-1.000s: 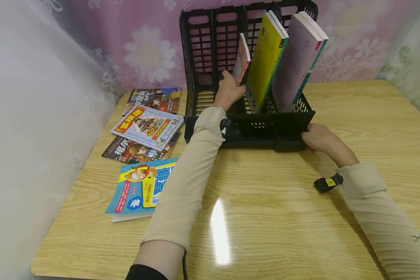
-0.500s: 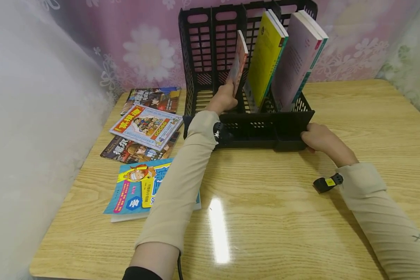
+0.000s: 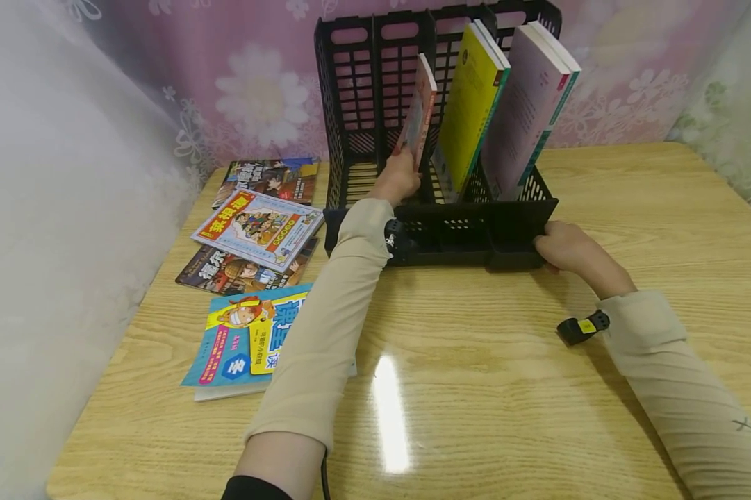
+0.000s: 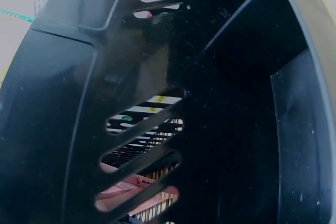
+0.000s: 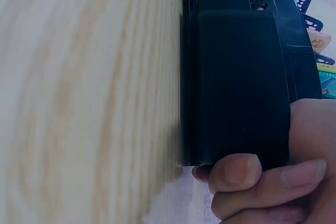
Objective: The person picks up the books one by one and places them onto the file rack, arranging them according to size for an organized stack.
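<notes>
A black book rack [image 3: 353,90] with upright dividers stands at the back of the table. My left hand [image 3: 399,179] reaches into it and holds a thin, pinkish book [image 3: 424,104] by its lower part, with the book upright and tilted. Through the rack's slots, the left wrist view shows a strip of pink and a bit of skin; most of that hand is hidden there. My right hand [image 3: 572,253] grips the rack's front right corner, fingers curled at its edge [image 5: 241,98] in the right wrist view.
A yellow book [image 3: 472,111] and a lilac book [image 3: 522,111] stand in the rack's right compartments. Left of the rack lie several flat books, including a white-bordered one [image 3: 256,229] and a blue one [image 3: 231,340]. A patterned curtain [image 3: 250,90] hangs behind.
My left hand has come down and slightly left toward the rack's front, and the pinkish book has shifted slightly with it. The right hand keeps its grip on the rack's corner.
</notes>
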### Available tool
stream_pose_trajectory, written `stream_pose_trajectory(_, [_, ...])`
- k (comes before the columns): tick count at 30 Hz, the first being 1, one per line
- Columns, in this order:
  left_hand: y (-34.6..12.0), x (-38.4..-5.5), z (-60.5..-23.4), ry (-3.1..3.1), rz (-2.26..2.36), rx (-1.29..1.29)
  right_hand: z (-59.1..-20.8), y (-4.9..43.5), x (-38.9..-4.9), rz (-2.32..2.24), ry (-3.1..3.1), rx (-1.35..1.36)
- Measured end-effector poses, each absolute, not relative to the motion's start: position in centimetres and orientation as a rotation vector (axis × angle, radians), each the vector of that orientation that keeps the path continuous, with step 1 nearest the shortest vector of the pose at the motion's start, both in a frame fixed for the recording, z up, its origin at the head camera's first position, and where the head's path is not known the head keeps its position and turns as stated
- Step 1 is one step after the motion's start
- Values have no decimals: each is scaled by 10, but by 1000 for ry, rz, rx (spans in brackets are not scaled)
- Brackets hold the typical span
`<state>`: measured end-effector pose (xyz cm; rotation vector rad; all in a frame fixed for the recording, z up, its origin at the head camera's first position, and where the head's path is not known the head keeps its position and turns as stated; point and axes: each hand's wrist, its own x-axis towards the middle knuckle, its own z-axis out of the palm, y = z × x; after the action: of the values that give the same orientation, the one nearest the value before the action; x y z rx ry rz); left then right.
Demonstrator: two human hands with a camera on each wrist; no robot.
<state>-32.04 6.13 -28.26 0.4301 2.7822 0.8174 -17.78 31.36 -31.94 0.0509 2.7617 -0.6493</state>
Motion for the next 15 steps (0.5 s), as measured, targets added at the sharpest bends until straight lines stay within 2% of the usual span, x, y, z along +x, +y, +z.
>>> stream_pose_trajectory(15, [56,-313,-275,2790,900,385,-319,311,-177,-642,2762,46])
